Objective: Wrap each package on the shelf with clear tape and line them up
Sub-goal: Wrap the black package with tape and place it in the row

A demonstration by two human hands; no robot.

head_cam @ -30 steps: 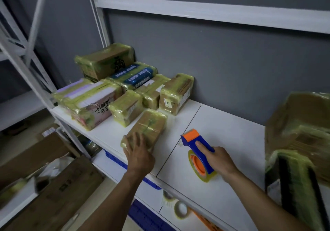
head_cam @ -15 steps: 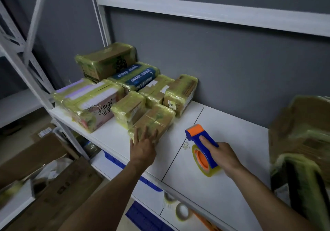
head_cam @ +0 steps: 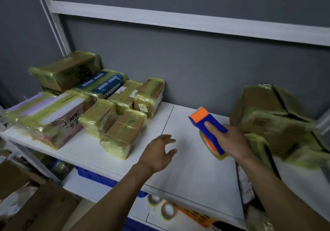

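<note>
Wrapped packages (head_cam: 123, 132) crowd the shelf (head_cam: 187, 170) — left hand (head_cam: 159, 153) loose, empty; right hand (head_cam: 230, 141) grips the tape dispenser (head_cam: 205, 121).

Tape dispenser (head_cam: 212, 141) in my right hand (head_cam: 232, 141): blue body, orange cap. Left of it, packages (head_cam: 123, 134) brown under yellowish-green film; one blue package (head_cam: 103, 83) bears white lettering. Beneath it, white shelf (head_cam: 187, 168).

I am looking into a parcel storeroom. Tape-wrapped packages (head_cam: 123, 134) are crowding a white shelf (head_cam: 192, 173), and cardboard boxes (head_cam: 44, 211) are lying on the floor beneath.
</note>
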